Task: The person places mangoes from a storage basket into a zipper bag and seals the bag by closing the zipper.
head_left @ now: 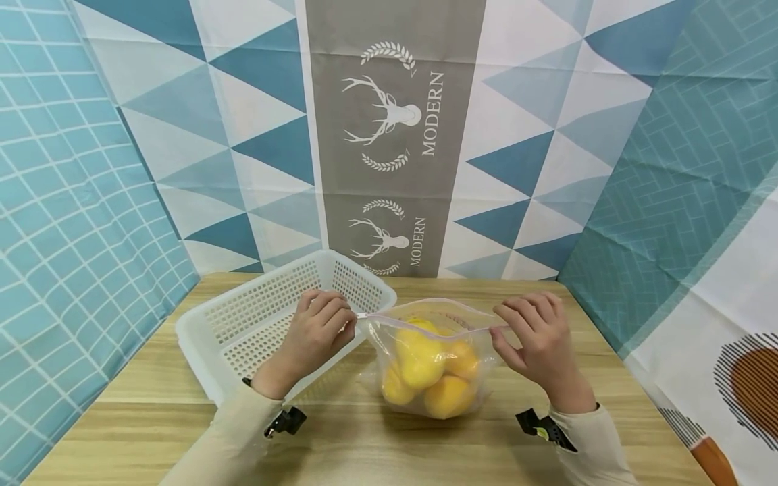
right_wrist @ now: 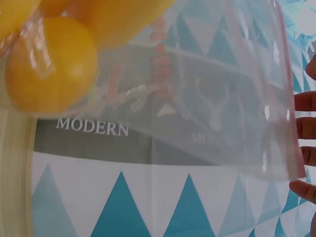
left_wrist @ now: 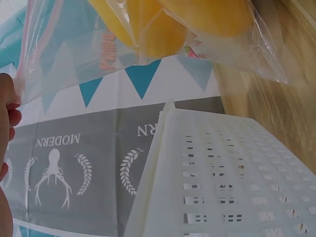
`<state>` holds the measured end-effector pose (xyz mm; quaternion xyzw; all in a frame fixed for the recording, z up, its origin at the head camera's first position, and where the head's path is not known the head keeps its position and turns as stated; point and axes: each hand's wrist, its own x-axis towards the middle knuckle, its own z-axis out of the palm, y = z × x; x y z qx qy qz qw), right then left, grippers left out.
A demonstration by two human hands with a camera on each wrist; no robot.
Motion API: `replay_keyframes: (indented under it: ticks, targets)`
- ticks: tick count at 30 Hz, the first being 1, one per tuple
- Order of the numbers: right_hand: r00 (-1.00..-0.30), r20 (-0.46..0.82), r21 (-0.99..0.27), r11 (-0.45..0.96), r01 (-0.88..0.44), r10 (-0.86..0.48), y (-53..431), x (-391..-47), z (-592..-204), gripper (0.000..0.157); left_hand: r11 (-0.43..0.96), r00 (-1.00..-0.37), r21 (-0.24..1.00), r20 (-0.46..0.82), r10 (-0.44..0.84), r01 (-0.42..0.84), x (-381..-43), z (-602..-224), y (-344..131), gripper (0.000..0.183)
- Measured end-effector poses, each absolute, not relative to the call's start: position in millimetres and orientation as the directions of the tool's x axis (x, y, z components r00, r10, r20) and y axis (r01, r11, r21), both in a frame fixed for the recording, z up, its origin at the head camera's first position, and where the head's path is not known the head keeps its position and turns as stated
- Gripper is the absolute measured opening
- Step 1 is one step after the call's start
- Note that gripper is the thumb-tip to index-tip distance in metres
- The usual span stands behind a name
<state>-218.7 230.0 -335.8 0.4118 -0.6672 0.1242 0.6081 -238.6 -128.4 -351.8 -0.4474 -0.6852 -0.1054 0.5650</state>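
Observation:
A clear zip bag (head_left: 389,391) with a pink-edged top stands upright on the table, holding several yellow and orange fruits, among them an orange (head_left: 450,397) low on the right. My left hand (head_left: 322,327) pinches the bag's top left corner, by a small white zip slider (head_left: 362,315). At the opposite top corner is my right hand (head_left: 537,337); in the right wrist view its fingers (right_wrist: 306,128) lie along the pink edge, with the thumb apart just below the corner. Between the hands the two sides of the bag's mouth stand apart.
A white perforated plastic basket (head_left: 197,337) stands on the wooden table (head_left: 365,452) at the left, partly under my left forearm. Patterned cloths (head_left: 401,40) hang behind the table and on both sides.

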Motion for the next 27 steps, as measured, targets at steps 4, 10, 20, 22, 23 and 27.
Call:
replay_keyframes:
  ticks: [4,10,20,22,23,27]
  targets:
    - [0.075,0.909,0.341,0.628,-0.7,-0.41,220,-213,-333,0.038,0.572,0.05,-0.357,0.875,0.481,0.738,-239,-352,-126,0.019]
    - [0.029,0.905,0.316,0.625,-0.714,-0.424,203,-206,-330,0.037,0.566,0.059,-0.353,0.88,0.471,0.745,-239,-351,-124,0.018]
    - [-0.031,0.902,0.267,0.613,-0.744,-0.43,166,-198,-327,0.034,0.565,0.054,-0.347,0.881,0.47,0.748,-239,-352,-124,0.019]
    - [-0.024,0.903,0.267,0.604,-0.751,-0.429,159,-198,-327,0.032,0.563,0.059,-0.349,0.882,0.467,0.749,-239,-352,-123,0.018]
    - [-0.023,0.903,0.266,0.6,-0.755,-0.429,155,-198,-327,0.031,0.562,0.062,-0.351,0.882,0.467,0.749,-239,-351,-123,0.018]
    - [-0.049,0.894,0.255,0.597,-0.761,-0.445,140,-197,-328,0.03,0.56,0.063,-0.35,0.882,0.467,0.751,-239,-351,-122,0.018]
